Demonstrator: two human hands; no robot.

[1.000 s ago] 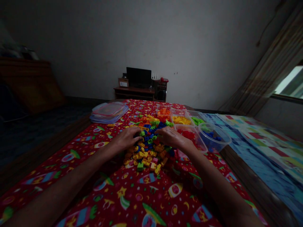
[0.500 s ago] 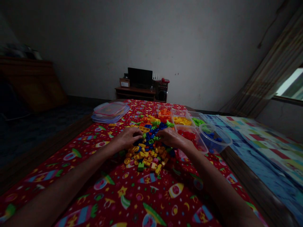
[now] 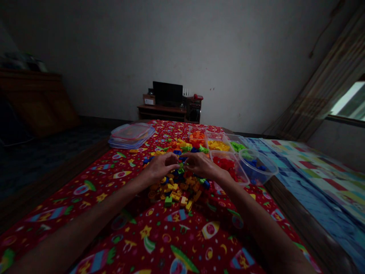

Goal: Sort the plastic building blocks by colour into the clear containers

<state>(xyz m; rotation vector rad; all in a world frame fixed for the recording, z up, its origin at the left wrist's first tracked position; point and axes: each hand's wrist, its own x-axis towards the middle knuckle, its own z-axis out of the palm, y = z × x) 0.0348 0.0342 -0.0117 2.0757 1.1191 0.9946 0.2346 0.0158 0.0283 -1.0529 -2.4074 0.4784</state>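
Your left hand (image 3: 160,168) and right hand (image 3: 202,166) just came together over the brick pile (image 3: 176,187) on the red cloth (image 3: 171,238), fingertips touching. Too dark to tell whether either's actually gripping a brick. Sifting's paused.

single head-worn camera, facing forward and down, close over the table (image 3: 171,243)

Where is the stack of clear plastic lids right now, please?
In the head view, the stack of clear lids lies at the far left edge of the red patterned cloth, beyond the left hand and left of the block pile.
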